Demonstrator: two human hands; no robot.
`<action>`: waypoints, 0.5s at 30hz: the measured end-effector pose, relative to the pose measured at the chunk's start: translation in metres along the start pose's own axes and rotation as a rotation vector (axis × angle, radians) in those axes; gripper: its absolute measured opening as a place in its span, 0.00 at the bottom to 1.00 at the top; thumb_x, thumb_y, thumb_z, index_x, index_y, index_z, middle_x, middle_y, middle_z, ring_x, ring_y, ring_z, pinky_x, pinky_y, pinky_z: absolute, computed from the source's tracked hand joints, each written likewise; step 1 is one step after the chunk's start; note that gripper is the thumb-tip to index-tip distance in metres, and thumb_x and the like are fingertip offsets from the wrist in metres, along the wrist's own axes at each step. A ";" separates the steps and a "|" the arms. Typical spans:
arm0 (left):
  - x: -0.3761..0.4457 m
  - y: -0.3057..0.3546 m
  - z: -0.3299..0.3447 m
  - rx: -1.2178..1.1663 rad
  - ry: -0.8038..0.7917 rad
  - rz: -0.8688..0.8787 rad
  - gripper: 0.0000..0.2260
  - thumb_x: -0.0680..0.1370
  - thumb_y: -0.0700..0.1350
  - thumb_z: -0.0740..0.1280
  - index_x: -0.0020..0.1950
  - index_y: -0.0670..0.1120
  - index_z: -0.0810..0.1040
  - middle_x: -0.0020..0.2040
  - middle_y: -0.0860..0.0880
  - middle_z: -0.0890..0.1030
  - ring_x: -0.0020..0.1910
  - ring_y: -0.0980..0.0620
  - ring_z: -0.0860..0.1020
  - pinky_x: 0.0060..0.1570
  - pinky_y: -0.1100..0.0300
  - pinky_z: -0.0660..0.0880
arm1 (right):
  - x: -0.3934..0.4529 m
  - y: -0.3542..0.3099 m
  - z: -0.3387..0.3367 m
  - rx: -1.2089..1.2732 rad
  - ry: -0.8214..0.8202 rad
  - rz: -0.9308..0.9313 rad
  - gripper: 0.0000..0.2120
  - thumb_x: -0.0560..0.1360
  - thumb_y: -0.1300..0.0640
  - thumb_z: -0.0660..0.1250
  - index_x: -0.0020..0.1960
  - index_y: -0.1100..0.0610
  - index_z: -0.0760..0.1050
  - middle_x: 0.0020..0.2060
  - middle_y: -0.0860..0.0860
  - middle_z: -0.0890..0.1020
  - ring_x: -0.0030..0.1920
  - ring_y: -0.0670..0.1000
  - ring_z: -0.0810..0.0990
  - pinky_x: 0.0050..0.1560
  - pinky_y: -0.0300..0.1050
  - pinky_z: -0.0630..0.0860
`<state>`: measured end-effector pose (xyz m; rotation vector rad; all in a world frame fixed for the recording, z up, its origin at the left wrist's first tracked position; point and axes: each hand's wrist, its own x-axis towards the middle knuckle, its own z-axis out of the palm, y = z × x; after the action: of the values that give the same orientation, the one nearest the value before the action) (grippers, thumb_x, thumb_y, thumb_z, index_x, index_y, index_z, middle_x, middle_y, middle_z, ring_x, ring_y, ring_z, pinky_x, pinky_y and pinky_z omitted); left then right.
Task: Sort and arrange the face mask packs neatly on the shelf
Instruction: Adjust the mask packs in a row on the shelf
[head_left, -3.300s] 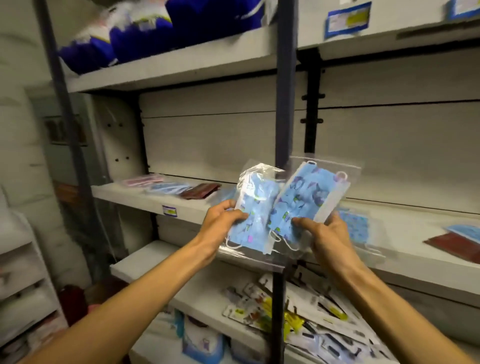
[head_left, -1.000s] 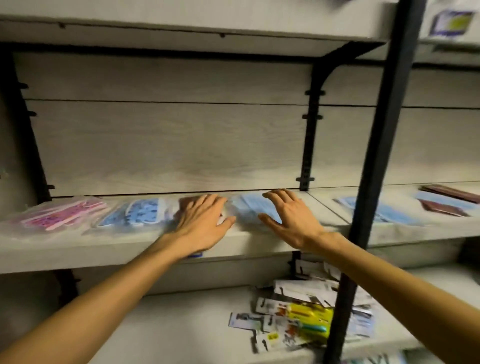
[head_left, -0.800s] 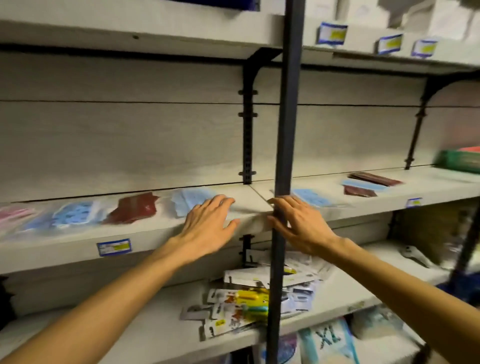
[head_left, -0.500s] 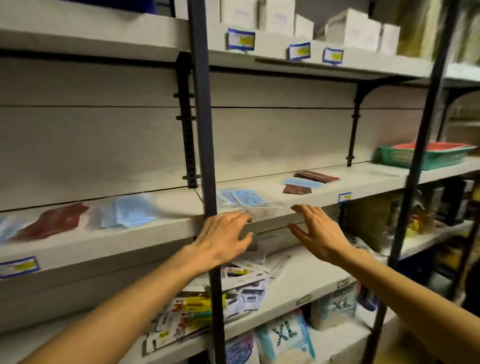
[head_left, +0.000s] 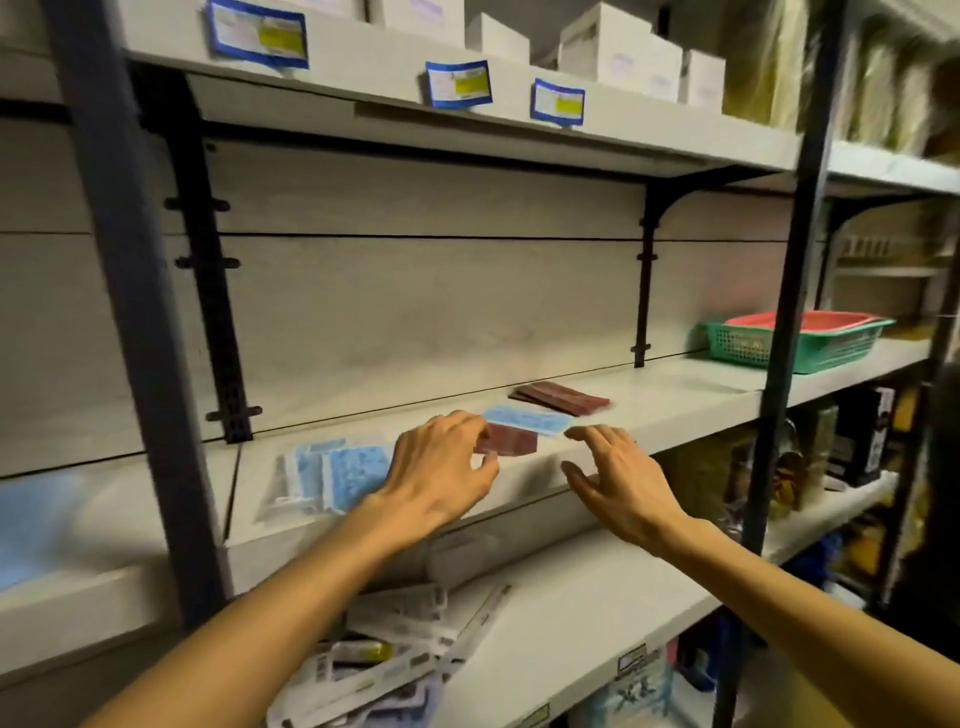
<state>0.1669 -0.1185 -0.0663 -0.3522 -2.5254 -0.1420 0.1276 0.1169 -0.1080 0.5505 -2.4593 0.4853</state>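
Face mask packs, grey middle shelf: our hands empty.
We log our left hand and right hand, fingers loosely spread, grasping nothing, above blue-patterned clear-bagged packs, a maroon pack and a light-blue pack.

Green basket at right on middle shelf; white boxes on top shelf; carded packets lower shelf.

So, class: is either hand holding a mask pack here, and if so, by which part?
Neither. The left hand and right hand hover open over the shelf edge, gripping nothing.
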 end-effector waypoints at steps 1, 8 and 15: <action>0.015 0.000 0.008 0.007 -0.017 -0.023 0.15 0.78 0.57 0.62 0.59 0.52 0.77 0.61 0.53 0.81 0.56 0.48 0.79 0.51 0.54 0.74 | 0.014 0.012 -0.003 -0.006 -0.002 0.004 0.20 0.80 0.46 0.64 0.70 0.52 0.70 0.66 0.50 0.77 0.65 0.52 0.73 0.59 0.46 0.72; 0.086 0.002 0.056 0.035 -0.293 -0.140 0.23 0.77 0.65 0.60 0.64 0.51 0.75 0.62 0.47 0.78 0.60 0.43 0.78 0.50 0.53 0.71 | 0.084 0.082 0.002 0.005 -0.104 0.188 0.28 0.79 0.45 0.65 0.73 0.57 0.66 0.68 0.56 0.75 0.66 0.58 0.72 0.64 0.51 0.72; 0.127 0.000 0.093 0.048 -0.385 -0.339 0.25 0.78 0.69 0.55 0.61 0.51 0.74 0.62 0.45 0.80 0.56 0.42 0.77 0.47 0.54 0.67 | 0.148 0.131 0.027 0.054 -0.200 0.245 0.33 0.77 0.39 0.66 0.73 0.57 0.65 0.67 0.57 0.76 0.62 0.57 0.76 0.60 0.53 0.76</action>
<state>0.0162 -0.0742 -0.0714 0.0816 -2.9481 -0.1555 -0.0588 0.1749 -0.0691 0.3331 -2.7287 0.6219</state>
